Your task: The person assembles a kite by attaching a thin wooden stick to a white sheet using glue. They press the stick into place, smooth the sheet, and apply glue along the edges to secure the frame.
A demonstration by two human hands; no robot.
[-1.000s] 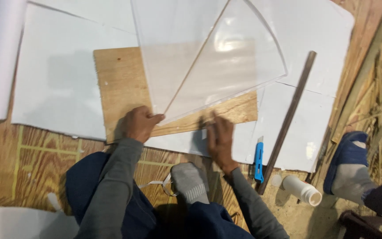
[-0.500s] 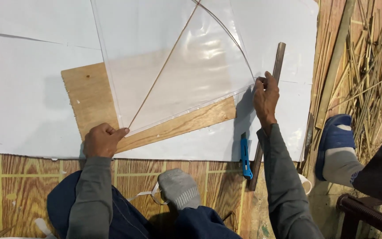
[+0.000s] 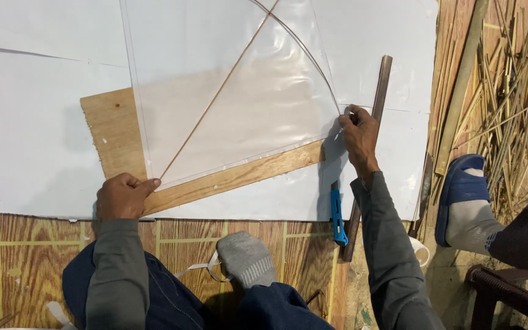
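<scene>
A kite of thin clear plastic sheet (image 3: 245,110) with a straight bamboo spine (image 3: 215,98) and a curved bow stick lies over a plywood board (image 3: 114,128). My left hand (image 3: 123,195) presses the kite's bottom corner against the board, fingers curled. My right hand (image 3: 359,131) pinches the kite's right corner, where the bow stick ends. A blue-handled knife (image 3: 336,214) lies just below my right wrist, beside a long dark metal ruler (image 3: 374,128).
White paper sheets (image 3: 32,122) cover the wooden floor. A heap of split bamboo sticks (image 3: 508,91) lies at the right. Another person's foot in a grey sock and blue slipper (image 3: 462,195) rests there. My own grey-socked foot (image 3: 245,260) is tucked under me.
My right hand went from the board's lower edge out to the kite's right corner. The view shifted, so the kite now sits more centred. My left hand stays on the bottom corner.
</scene>
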